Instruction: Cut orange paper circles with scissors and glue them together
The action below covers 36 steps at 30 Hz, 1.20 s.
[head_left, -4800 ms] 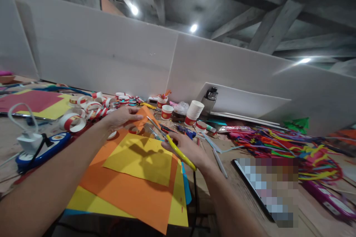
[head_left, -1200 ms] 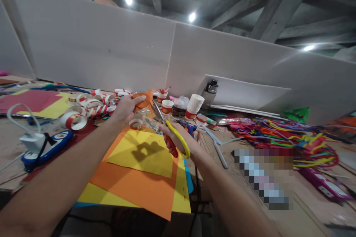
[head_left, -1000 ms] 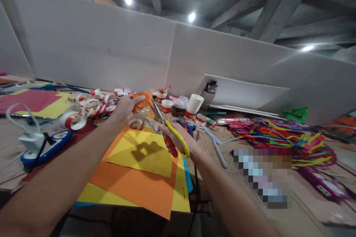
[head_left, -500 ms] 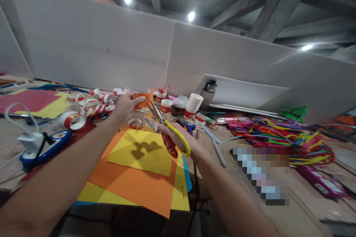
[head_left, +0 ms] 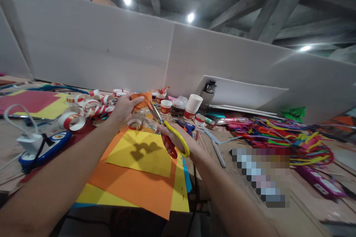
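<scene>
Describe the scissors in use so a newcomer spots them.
Find the coloured paper sheets at the near table edge; the right hand is over their far corner. The scissors are in its grip, blades toward the orange paper piece in the left hand: one yellow handle loop, one red.
</scene>
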### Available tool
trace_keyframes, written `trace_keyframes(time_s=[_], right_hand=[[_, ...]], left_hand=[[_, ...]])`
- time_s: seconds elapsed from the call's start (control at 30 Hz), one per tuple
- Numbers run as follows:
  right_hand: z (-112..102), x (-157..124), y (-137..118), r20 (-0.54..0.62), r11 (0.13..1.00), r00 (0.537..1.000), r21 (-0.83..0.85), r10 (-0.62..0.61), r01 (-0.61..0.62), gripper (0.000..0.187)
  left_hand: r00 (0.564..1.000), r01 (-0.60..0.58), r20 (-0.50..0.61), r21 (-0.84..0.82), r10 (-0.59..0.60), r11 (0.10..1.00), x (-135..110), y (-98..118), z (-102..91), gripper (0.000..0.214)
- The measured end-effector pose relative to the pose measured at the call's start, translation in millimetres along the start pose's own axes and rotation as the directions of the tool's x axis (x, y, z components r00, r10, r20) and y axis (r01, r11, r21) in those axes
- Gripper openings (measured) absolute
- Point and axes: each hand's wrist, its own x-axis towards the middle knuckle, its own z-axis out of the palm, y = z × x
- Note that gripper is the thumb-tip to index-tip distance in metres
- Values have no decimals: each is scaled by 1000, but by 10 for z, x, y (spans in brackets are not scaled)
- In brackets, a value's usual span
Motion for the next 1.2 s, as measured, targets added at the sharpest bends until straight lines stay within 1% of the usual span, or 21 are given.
trace_keyframes(time_s=[0.17, 0.37, 0.5, 0.6, 0.7, 0.83, 0.97, 1.1, 1.2], right_hand=[[4, 43, 67, -5, 999, 1000, 35, -14, 14, 48], [28, 61, 88, 4, 996, 999, 77, -54, 54, 52], [35, 43, 76, 3, 994, 998, 91, -68, 67, 50], [37, 50, 86, -4, 996, 998, 64, -69, 69, 48], [58, 88, 124, -15, 995, 997, 55, -80, 80, 51], [118, 114, 131, -59, 992, 992, 51, -110, 113, 53], [159, 133, 128, -115, 987, 984, 66, -140, 148, 48], [160, 231, 234, -175, 982, 971, 63, -164, 177, 44], [150, 311, 335, -187, 979, 963, 29, -193, 202, 42]], left_hand=[[999, 13, 37, 5, -13, 1000, -10, 8, 11, 35], [1000, 28, 14, -7, -28, 1000, -80, 63, 100, 32], [999, 38, 8, -15, -38, 999, -89, 51, 88, 28], [996, 88, 29, -56, -87, 995, -98, 20, 78, 25], [988, 154, 6, -86, -154, 984, -132, 3, 116, 22], [977, 204, -37, -125, -210, 971, -185, 0, 201, 15], [969, 240, -15, -165, -246, 957, -213, -29, 246, 11], [969, 243, 13, -224, -247, 944, -240, -75, 269, 12], [971, 236, 8, -242, -241, 941, -265, -78, 300, 10]])
